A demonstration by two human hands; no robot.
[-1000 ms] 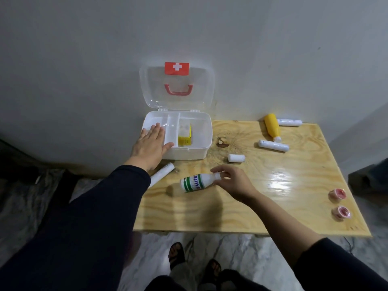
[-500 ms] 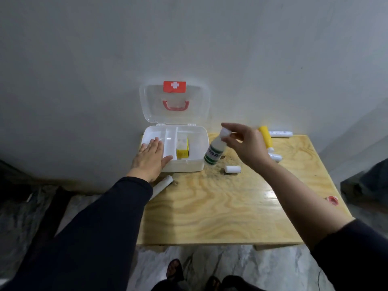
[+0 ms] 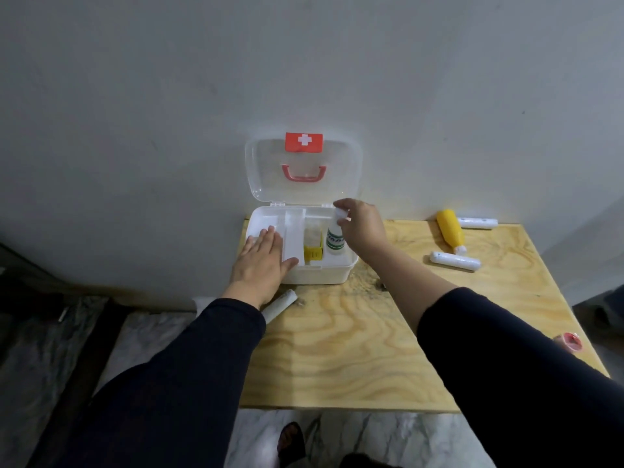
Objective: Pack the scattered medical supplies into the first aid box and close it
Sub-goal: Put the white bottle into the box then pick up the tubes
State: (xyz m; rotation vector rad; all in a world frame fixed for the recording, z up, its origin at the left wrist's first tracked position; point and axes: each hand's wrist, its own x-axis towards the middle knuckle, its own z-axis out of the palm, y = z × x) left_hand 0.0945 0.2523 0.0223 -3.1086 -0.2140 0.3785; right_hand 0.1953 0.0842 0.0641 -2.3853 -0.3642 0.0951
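The white first aid box point(image 3: 317, 274) sits at the table's back left, its clear lid point(image 3: 304, 170) standing upright against the wall. My right hand point(image 3: 361, 224) grips the cap of a white bottle with a green label point(image 3: 335, 240), which stands upright in the box's right compartment. A yellow packet point(image 3: 312, 251) stands just left of the bottle. My left hand point(image 3: 263, 261) lies flat, fingers apart, on the box's left front corner. A yellow bottle point(image 3: 450, 229) and white rolls point(image 3: 456, 261) point(image 3: 477, 223) lie on the table to the right. Another white roll point(image 3: 282, 305) lies by my left wrist.
The plywood table point(image 3: 354, 346) stands against a grey wall. A pink tape roll point(image 3: 570, 342) sits near the table's right edge, partly hidden by my right sleeve. The marble floor and my foot point(image 3: 292, 440) show below the front edge.
My right hand lifted the green-labelled bottle off the table, carried it up and left, and lowered it upright into the box. My left hand stayed on the box.
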